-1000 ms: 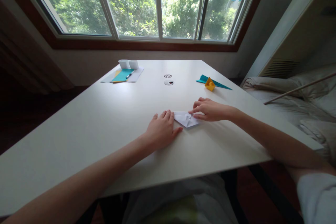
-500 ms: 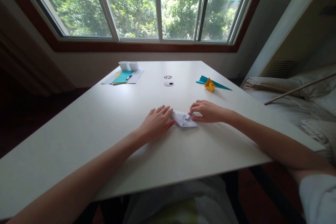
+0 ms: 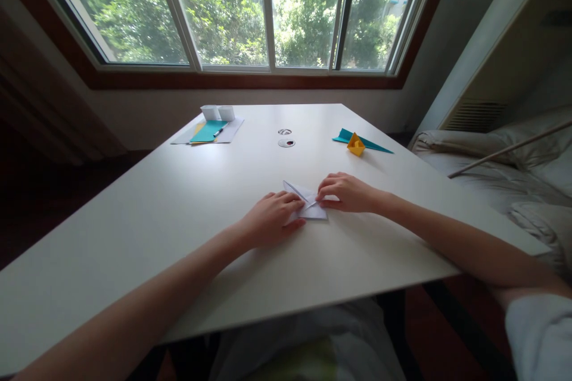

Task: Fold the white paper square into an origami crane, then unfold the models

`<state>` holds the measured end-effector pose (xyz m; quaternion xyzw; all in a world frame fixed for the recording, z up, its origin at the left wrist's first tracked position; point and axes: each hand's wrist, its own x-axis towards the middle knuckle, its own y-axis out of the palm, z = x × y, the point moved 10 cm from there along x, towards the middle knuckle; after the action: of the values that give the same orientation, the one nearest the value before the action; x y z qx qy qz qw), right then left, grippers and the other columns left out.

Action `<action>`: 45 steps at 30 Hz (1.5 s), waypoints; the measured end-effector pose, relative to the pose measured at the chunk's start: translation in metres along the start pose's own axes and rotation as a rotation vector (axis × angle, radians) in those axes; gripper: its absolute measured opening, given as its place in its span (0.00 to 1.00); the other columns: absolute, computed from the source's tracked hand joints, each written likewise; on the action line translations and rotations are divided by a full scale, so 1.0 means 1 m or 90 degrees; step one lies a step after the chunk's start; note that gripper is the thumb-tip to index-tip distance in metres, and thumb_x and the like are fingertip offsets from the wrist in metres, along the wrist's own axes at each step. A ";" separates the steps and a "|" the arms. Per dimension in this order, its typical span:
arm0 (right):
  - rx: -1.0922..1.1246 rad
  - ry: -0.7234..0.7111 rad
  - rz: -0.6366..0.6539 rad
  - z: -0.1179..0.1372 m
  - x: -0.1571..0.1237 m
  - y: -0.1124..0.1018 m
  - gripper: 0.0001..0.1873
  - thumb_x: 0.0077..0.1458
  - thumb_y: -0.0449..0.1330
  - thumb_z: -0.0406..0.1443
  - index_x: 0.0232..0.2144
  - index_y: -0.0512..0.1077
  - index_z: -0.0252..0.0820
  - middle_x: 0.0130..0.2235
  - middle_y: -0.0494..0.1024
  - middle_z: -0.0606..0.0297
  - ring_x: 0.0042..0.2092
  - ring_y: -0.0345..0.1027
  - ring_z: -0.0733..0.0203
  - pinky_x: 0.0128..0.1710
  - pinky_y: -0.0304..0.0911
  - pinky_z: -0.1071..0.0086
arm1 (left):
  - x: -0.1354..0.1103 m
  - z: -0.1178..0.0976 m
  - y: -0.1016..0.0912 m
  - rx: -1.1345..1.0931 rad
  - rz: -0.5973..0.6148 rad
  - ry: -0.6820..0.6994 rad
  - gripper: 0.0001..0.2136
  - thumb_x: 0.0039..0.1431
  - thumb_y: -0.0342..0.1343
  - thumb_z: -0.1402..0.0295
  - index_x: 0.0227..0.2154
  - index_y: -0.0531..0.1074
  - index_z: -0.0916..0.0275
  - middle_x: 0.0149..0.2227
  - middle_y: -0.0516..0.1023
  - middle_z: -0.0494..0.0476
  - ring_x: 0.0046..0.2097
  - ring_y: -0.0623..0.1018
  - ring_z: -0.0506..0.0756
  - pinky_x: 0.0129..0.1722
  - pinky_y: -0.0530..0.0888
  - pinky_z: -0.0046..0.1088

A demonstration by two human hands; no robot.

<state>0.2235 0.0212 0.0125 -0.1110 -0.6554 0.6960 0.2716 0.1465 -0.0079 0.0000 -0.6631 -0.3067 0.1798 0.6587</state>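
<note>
A small folded white paper [image 3: 307,203] lies on the white table [image 3: 187,214] in front of me. My left hand [image 3: 270,219] rests on its left part, fingers curled down onto it and the thumb beneath its near edge. My right hand [image 3: 346,192] pinches the paper's right side with the fingertips. One pointed flap of the paper stands up between the two hands.
A yellow folded paper boat [image 3: 356,144] sits on a teal paper shape [image 3: 370,143] at the far right. Far left lie teal and white sheets [image 3: 210,130] with a pen and two white boxes [image 3: 218,112]. Two cable holes [image 3: 286,142] sit mid-table. A bed [image 3: 504,172] stands right.
The paper has been turned and shifted slightly toward the far side. A flap that lay flat now stands up. My left hand has curled from flat beside the paper to pressing on it.
</note>
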 end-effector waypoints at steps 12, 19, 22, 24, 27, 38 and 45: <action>-0.052 -0.129 0.021 0.020 -0.002 0.007 0.17 0.57 0.51 0.44 0.42 0.71 0.42 0.36 0.75 0.59 0.40 0.67 0.60 0.41 0.57 0.66 | 0.000 0.010 0.002 -0.028 0.008 0.056 0.17 0.60 0.45 0.60 0.50 0.66 0.61 0.50 0.71 0.60 0.49 0.72 0.59 0.47 0.67 0.36; -0.158 -0.171 -0.011 0.030 -0.003 0.011 0.17 0.60 0.47 0.43 0.41 0.70 0.42 0.34 0.74 0.60 0.39 0.65 0.60 0.40 0.55 0.66 | 0.000 0.007 0.000 -0.042 0.008 0.059 0.15 0.60 0.47 0.64 0.48 0.66 0.61 0.49 0.71 0.60 0.48 0.72 0.57 0.47 0.68 0.33; -0.153 -0.170 -0.014 0.029 -0.003 0.012 0.16 0.61 0.46 0.42 0.41 0.70 0.42 0.34 0.74 0.60 0.39 0.65 0.60 0.40 0.55 0.67 | -0.001 0.007 -0.001 -0.042 0.001 0.057 0.15 0.59 0.48 0.63 0.48 0.67 0.60 0.50 0.71 0.60 0.48 0.72 0.57 0.47 0.68 0.33; -0.139 -0.163 -0.018 0.027 -0.002 0.012 0.16 0.61 0.46 0.40 0.41 0.70 0.41 0.35 0.74 0.60 0.39 0.64 0.60 0.40 0.55 0.67 | -0.001 0.008 -0.002 -0.044 0.000 0.052 0.16 0.58 0.49 0.62 0.47 0.67 0.60 0.49 0.71 0.60 0.48 0.72 0.57 0.47 0.68 0.33; -0.102 -0.136 -0.031 0.023 0.000 0.012 0.16 0.62 0.45 0.38 0.40 0.71 0.40 0.34 0.74 0.59 0.38 0.64 0.61 0.40 0.56 0.67 | -0.001 0.009 -0.002 -0.043 -0.006 0.043 0.17 0.57 0.50 0.59 0.47 0.68 0.60 0.49 0.71 0.60 0.48 0.72 0.58 0.47 0.68 0.34; 0.055 0.001 -0.051 0.007 0.004 0.005 0.16 0.60 0.48 0.39 0.33 0.73 0.38 0.31 0.73 0.60 0.33 0.64 0.63 0.36 0.58 0.69 | 0.004 0.020 0.000 -0.091 -0.097 -0.033 0.11 0.60 0.45 0.68 0.37 0.73 0.60 0.42 0.75 0.56 0.44 0.73 0.54 0.44 0.69 0.30; 0.097 0.057 -0.071 -0.002 0.006 0.004 0.15 0.58 0.50 0.40 0.30 0.74 0.38 0.29 0.74 0.60 0.32 0.65 0.64 0.35 0.58 0.70 | 0.006 0.029 -0.002 -0.186 -0.122 -0.077 0.13 0.61 0.45 0.66 0.34 0.75 0.61 0.40 0.76 0.55 0.42 0.73 0.54 0.43 0.69 0.29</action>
<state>0.2192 0.0263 0.0099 -0.0843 -0.5928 0.7221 0.3465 0.1317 0.0181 0.0012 -0.7075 -0.4300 0.1095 0.5501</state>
